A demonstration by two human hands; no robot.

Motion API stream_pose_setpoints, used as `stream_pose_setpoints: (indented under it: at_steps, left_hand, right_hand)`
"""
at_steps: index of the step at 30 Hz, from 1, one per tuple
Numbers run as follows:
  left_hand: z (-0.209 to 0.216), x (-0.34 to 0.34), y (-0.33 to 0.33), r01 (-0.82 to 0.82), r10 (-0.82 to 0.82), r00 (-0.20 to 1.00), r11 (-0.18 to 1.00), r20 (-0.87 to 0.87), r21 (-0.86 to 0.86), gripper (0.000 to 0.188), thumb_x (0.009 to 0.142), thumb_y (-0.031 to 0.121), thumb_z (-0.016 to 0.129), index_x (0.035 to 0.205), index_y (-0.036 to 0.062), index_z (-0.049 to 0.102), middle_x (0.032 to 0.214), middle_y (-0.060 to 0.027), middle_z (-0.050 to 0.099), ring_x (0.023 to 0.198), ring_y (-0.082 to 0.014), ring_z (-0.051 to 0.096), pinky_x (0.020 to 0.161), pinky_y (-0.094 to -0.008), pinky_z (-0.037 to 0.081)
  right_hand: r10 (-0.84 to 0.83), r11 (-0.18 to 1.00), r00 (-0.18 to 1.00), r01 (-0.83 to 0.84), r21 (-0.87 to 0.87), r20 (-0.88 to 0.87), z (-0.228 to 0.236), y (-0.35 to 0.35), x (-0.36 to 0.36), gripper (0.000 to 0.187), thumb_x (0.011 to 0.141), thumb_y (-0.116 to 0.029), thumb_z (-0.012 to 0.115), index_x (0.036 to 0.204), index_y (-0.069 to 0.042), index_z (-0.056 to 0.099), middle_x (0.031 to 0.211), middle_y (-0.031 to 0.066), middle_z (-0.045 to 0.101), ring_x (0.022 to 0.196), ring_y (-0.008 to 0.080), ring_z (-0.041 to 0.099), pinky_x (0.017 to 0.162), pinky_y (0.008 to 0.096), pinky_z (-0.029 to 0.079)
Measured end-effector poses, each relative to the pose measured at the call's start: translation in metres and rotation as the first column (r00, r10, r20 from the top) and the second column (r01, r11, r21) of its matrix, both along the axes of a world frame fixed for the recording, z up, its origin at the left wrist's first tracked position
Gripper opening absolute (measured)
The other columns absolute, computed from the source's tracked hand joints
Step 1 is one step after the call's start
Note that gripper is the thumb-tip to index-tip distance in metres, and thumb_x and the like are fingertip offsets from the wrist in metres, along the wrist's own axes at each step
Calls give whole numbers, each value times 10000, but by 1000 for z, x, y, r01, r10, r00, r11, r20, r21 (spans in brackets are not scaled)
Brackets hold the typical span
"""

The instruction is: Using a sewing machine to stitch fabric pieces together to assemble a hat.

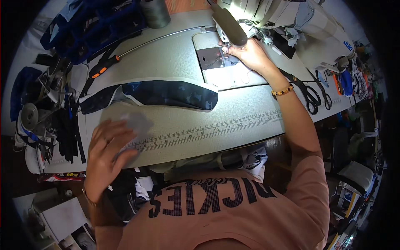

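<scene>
At the needle of the white sewing machine [266, 14], my right hand [252, 56] has its thumb and fingers pinched together. What they hold, if anything, is too small and too brightly lit to make out. The metal plate [212, 58] of the machine bed lies beside those fingertips. My left hand [108, 148] hovers over the front left of the table, its fingers curved and apart, partly smeared by motion. A grey blur next to its fingertips cannot be told apart. Beyond that hand lies a dark blue patterned fabric piece [175, 95] with white edging, one fold lifted.
Black-handled scissors [310, 96] rest right of my right forearm. A screwdriver [104, 66] with an orange and black handle lies at back left, near a blue compartment tray [100, 29] and a thread cone [155, 13]. A measuring scale [200, 135] runs along the table's front.
</scene>
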State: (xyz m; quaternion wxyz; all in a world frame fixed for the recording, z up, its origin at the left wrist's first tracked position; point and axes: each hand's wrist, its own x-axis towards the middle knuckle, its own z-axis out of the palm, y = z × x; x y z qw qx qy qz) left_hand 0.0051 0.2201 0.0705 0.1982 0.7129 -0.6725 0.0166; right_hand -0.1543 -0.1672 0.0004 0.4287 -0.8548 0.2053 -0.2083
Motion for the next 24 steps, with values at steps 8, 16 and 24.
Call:
stream_pose_setpoints:
  at_steps: [8, 16, 24]
  left_hand:
    - [-5, 94, -96, -40, 61, 989, 988, 137, -152, 295, 841, 187, 687, 1116, 85, 659, 1054, -120, 666, 1049, -314, 605, 899, -393, 463]
    - [-49, 157, -107, -287, 324, 866, 946, 381, -152, 367, 870, 298, 663, 1190, 122, 627, 1025, -153, 656, 973, -323, 616, 861, -411, 464]
    - [-33, 163, -102, -267, 274, 945, 962, 176, -64, 336, 880, 308, 647, 1148, 105, 637, 1062, -151, 634, 975, -346, 614, 808, -400, 478]
  right_hand:
    - [-26, 1000, 999, 26, -8, 35, -6, 0, 5, 338, 877, -195, 693, 1162, -19, 655, 1021, 56, 717, 929, 112, 641, 861, 279, 495]
    - [16, 999, 999, -18, 34, 49, -5, 0, 0, 217, 883, -115, 643, 1052, 21, 649, 949, 76, 708, 876, 121, 640, 835, 277, 479]
    - [72, 994, 992, -80, 70, 106, -15, -12, -2, 225, 878, -131, 660, 1035, 29, 641, 902, 52, 695, 818, 111, 612, 810, 281, 479]
